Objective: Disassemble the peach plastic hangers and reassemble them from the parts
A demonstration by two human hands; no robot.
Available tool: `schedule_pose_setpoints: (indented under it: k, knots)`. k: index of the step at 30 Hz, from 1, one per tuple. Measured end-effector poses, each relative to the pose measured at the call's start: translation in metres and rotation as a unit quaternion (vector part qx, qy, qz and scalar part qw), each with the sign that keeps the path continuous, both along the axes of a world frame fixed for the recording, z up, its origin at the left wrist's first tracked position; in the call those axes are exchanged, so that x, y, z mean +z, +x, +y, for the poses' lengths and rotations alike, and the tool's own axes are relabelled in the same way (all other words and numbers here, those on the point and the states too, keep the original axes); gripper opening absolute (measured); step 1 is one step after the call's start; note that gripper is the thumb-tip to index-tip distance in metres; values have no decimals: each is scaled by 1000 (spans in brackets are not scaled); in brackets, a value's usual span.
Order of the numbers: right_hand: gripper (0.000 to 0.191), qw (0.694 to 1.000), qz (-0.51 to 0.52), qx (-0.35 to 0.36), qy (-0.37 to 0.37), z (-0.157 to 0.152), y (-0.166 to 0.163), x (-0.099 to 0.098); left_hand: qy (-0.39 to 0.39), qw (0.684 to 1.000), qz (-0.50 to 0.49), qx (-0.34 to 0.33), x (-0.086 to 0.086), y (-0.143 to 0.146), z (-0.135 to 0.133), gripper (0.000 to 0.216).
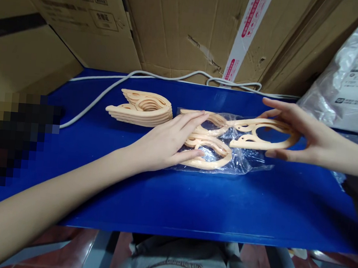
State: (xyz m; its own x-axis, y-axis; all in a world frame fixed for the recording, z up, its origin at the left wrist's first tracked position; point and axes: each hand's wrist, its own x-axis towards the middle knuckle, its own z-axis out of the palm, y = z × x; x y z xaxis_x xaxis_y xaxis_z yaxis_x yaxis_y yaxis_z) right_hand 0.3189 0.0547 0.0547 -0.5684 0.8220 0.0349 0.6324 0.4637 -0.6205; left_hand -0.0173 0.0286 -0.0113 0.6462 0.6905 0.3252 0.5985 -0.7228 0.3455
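Our flat left hand (169,141) covers the polybag (241,161); our right (310,136) grasps a folding hanger (258,145) overlapping it (likely bagging; needs aligning).

The light is dim. The clear bag (245,165) has shiny spots, the blue table (284,212) darkens at near right, and big squares (13,145) blur the left.

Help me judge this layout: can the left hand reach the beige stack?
Probably yes: the beige stack lies beside the left hand, nothing visible between, though that hand rests on bagged pieces.
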Motion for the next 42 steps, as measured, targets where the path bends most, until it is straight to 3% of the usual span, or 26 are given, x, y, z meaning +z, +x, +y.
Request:
schedule_pose_setpoints:
  k: [7, 13, 17, 20, 25, 29, 38, 42]
  knots:
    - [85, 994, 36, 51, -87, -2, -13, -12, -18, 1000, -3, -2, 2, 1, 0, 76]
    - [94, 998, 47, 45, 20, -1, -29, -31, -21, 1000, -1, -2, 2, 1, -1, 76]
    - [92, 997, 39, 62, 37, 2, -32, -41, -16, 1000, 1, 0, 2, 1, -1, 72]
    - [92, 997, 34, 65, 21, 6, -24, -36, -8, 1000, 7, 1, 3, 0, -1, 68]
    - [85, 999, 32, 16, -41, 9, -1, -8, 8, 1000, 15, 0, 3, 0, -1, 65]
    - [86, 1000, 18, -17, -13, 12, 16, 9, 11, 1000, 17, -3, 4, 0, -1, 64]
    - [80, 999, -12, -9, -48, 9, 9, 1, 22, 1000, 13, -9, 5, 1, -1, 63]
    - [85, 1000, 0, -3, -30, 10, 10, 1, 22, 1000, 12, -12, 5, 1, -1, 63]
